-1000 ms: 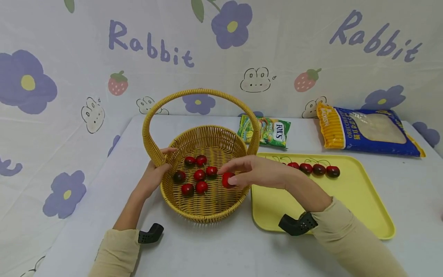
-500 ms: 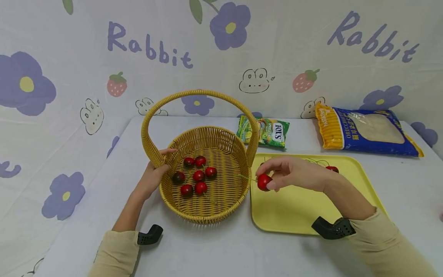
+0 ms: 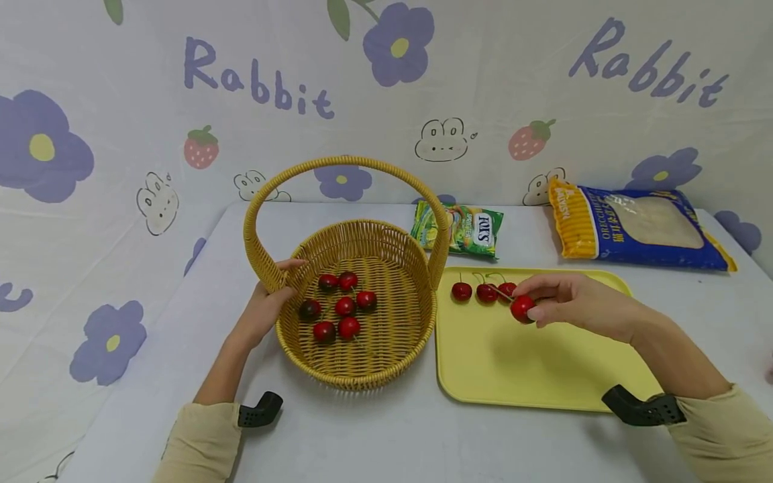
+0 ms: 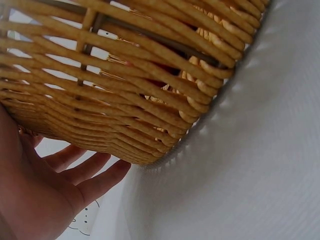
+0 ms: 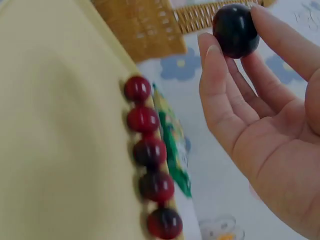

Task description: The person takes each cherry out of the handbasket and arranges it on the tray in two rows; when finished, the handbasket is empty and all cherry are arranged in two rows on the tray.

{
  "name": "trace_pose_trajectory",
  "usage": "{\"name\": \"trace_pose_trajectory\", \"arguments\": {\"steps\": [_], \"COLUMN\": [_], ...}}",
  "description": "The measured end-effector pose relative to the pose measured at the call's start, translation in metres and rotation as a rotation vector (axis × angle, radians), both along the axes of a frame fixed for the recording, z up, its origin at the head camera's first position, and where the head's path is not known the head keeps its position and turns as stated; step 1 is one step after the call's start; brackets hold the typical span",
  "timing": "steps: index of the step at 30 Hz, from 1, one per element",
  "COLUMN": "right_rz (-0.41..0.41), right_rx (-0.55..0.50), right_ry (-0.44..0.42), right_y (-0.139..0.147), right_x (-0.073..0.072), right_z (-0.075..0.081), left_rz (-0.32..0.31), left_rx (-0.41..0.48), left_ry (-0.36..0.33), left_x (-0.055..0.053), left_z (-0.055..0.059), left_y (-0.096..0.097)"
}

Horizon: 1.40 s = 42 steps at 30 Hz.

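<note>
My left hand point(image 3: 268, 305) holds the left side of a round wicker basket point(image 3: 356, 382) where its tall arched handle joins the rim; in the left wrist view its fingers point(image 4: 102, 182) lie along the woven outer wall. Several dark red cherries point(image 3: 345, 306) lie in the basket's left half. Over a yellow tray point(image 3: 483, 376), my right hand point(image 3: 574, 302) pinches a cherry point(image 3: 523, 309) between thumb and fingertips, its thin stem pointing left. Several stemmed cherries point(image 5: 150, 152) sit in a row along the tray's far edge, some hidden by the right hand in the head view.
A green FOX'S candy bag point(image 3: 459, 230) lies behind the basket and tray. At the back right rests a blue and yellow pasta bag point(image 3: 643, 228). A patterned cloth point(image 3: 374, 80) hangs behind the white table point(image 3: 386, 436).
My right hand has carried the cherry from over the basket rightward to above the tray, uncovering cherries at the row's left end. The left hand stays on the basket.
</note>
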State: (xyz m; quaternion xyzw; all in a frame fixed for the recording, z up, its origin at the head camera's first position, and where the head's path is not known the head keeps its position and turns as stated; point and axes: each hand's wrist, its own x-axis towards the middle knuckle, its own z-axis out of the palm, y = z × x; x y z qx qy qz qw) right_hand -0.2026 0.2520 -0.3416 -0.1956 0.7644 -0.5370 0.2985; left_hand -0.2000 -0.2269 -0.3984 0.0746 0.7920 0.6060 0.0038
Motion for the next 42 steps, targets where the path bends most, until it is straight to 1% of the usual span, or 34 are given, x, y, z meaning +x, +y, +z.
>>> {"name": "trace_pose_trajectory", "arguments": {"steps": [3,7,12,18,24,29,37,42], "right_rz": [-0.102,-0.225,-0.319,-0.372,-0.422,-0.461,-0.495,-0.511], "right_rx": [0.043,0.107,0.103,0.127,0.157,0.195,0.342,0.367], "right_ry": [-0.020,-0.008,0.006,-0.001,-0.030,-0.057,-0.033,-0.031], "right_y": [0.015,0.037,0.064,0.090,0.104,0.106,0.101,0.098], "right_x": [-0.001,-0.005,-0.011,-0.014,-0.015,-0.017,-0.018,-0.020], "right_z": [-0.002,-0.006,-0.016,-0.028,-0.037,-0.042,-0.045,-0.047], "left_rz": [-0.001,0.000,0.001,-0.004,-0.003,0.001,-0.001,0.000], "left_rx": [0.001,-0.001,0.000,0.008,0.013,0.015,0.016,0.017], "left_ry": [-0.008,-0.011,-0.015,-0.015,-0.009,-0.008,-0.005,-0.006], "left_x": [0.000,0.001,0.001,0.001,0.001,0.003,0.002,0.002], "left_z": [0.001,0.001,0.001,0.001,0.001,0.001,0.000,0.000], "left_y": [0.000,0.001,0.001,0.002,0.002,0.002,0.002,0.001]}}
